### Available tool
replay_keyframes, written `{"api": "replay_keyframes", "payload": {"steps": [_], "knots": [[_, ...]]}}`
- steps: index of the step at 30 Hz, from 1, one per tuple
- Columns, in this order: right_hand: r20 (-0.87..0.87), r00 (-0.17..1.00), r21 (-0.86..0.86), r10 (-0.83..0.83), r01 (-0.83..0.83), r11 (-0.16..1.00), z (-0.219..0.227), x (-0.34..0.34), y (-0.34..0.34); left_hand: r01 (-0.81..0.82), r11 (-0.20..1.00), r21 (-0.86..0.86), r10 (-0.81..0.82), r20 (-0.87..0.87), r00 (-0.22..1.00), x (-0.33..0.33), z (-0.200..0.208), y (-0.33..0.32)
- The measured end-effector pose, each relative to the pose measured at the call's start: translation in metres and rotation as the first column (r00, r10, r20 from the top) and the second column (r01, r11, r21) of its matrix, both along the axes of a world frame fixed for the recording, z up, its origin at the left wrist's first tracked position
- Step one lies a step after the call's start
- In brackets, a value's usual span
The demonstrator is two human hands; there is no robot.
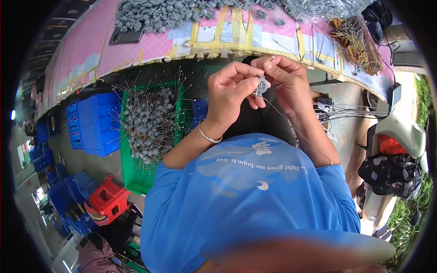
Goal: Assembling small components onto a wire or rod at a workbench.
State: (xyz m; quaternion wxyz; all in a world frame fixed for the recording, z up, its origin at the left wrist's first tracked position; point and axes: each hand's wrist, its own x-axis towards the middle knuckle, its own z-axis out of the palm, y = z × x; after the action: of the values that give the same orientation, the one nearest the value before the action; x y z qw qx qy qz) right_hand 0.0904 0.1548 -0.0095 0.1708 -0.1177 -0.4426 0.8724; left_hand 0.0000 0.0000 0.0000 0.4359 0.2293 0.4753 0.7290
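In front of my chest, my left hand [233, 88] pinches a small grey artificial flower [261, 85] between thumb and fingers. From below the flower a thin wire stem [282, 115] slants down past my right wrist. Close beside it, my right hand [287, 81] is closed, thumb against forefinger; what lies between those fingertips is too small to name. Both hands are raised just short of the table edge. A heap of similar grey flower heads [157, 16] covers the far part of the table [150, 48].
Left of me, a green crate [132, 179] holds many grey balls on wire stems [152, 120], which stick out over its rim. Blue crates [98, 120] and a red stool [108, 200] stand further left. Brown wire stems [357, 45] and a phone [126, 36] lie on the table.
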Motion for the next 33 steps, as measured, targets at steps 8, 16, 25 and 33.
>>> {"api": "replay_keyframes", "payload": {"steps": [8,16,25,33], "knots": [[0.02,0.999,-0.196,0.045,-0.04,0.98,-0.014,-0.021,-0.033,0.018,0.99,0.143,0.004,-0.153,0.988,-0.016,-0.008,-0.024],[0.004,0.857,0.953,-0.515,0.153,0.263,0.018,-0.056,0.074,0.104,0.993,0.053,-0.104,-0.002,0.995,-0.029,-0.032,-0.025],[-0.068,0.929,0.898,-0.364,-0.102,-0.428,0.008,-0.059,0.094,0.174,0.983,0.052,-0.177,0.04,0.983,-0.039,-0.031,-0.017],[0.064,0.913,0.843,-0.402,-0.265,-0.467,0.011,-0.045,0.085,0.018,1.0,0.008,-0.018,-0.032,0.999,-0.031,-0.027,-0.008]]}}
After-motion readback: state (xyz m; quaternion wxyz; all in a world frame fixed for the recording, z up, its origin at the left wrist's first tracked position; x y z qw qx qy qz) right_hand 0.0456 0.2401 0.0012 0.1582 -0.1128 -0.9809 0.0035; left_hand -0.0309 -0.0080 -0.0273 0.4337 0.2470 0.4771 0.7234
